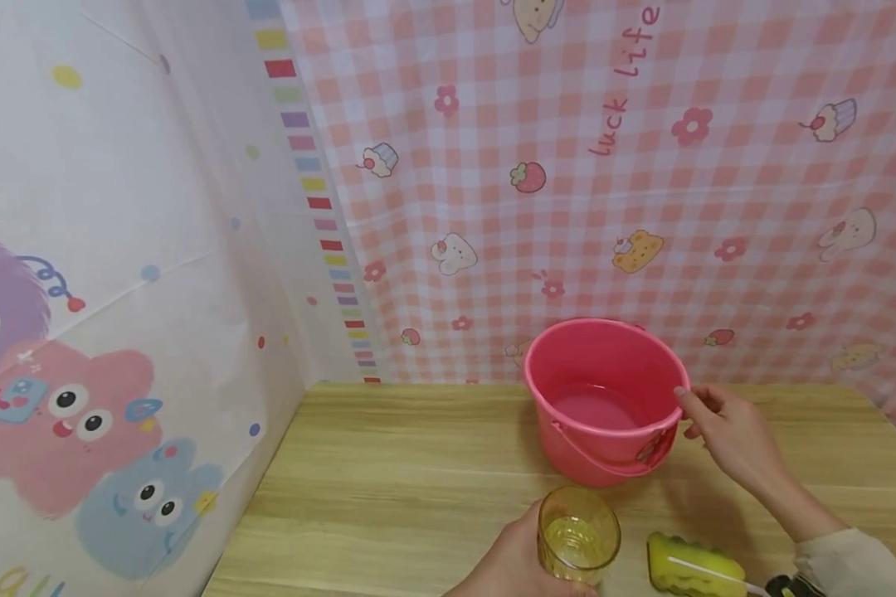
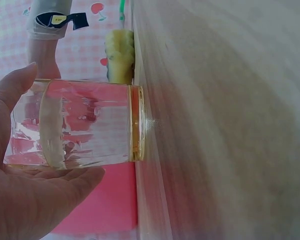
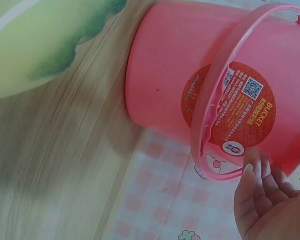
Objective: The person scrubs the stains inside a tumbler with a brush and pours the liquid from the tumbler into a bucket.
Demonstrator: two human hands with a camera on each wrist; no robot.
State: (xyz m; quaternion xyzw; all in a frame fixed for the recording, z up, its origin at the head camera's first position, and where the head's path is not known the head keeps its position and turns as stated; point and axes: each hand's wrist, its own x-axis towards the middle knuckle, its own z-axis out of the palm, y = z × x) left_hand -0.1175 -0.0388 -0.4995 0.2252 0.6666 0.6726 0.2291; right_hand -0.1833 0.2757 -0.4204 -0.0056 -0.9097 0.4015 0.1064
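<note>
My left hand (image 1: 518,560) holds an amber drinking glass (image 1: 578,539) upright near the front of the table, thumb on one side and fingers on the other. Clear liquid shows inside the glass. In the left wrist view, the glass base sits right at the tabletop. A pink plastic bucket (image 1: 597,452) stands upright behind the glass, its handle (image 3: 202,115) hanging down over a round red label (image 3: 255,107). My right hand (image 1: 732,431) pinches the bucket's right rim, thumb at the top edge and fingers outside. In the right wrist view, the thumb is mostly hidden.
A yellow-green sponge brush (image 1: 694,564) with a thin pale handle lies on the wooden table (image 1: 388,481), between the glass and my right sleeve. A pink checked cloth (image 1: 478,215) hangs behind the table. A white cartoon-printed cloth (image 1: 194,348) hangs along its left side.
</note>
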